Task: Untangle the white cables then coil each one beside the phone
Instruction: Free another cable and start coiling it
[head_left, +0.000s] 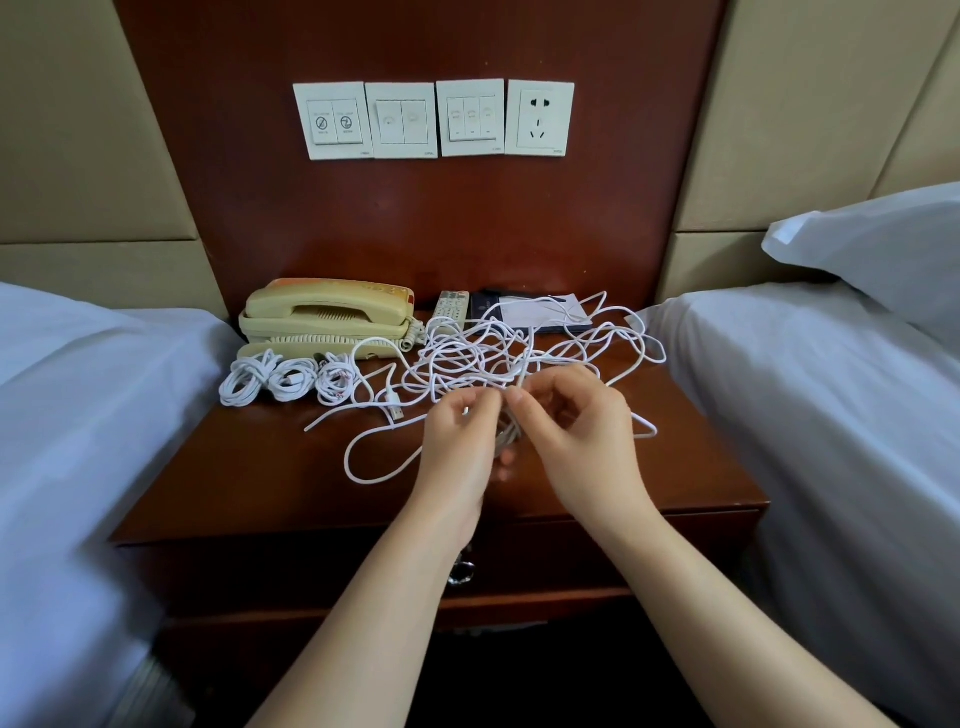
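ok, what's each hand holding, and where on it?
A white cable. The left hand grips its half-wound loops; the right hand pinches the strand just above them, where it leads to the tangle.

- The nightstand (234, 467) in front of me has a glossy, reddish-brown wooden top.
- At its back left sits the cream phone (327, 322), handset in the cradle, curly cord at its right end.
- Just in front of the phone, three coiled cables (288, 382) lie side by side in a row.
- The loose white cables (493, 353) sprawl tangled over the middle and right, one loop reaching toward the edge nearest me.
- At the back, right of the phone, lies a pale remote (451, 306); just beside it is a dark folder (483, 306) with a white paper (540, 312) on top.
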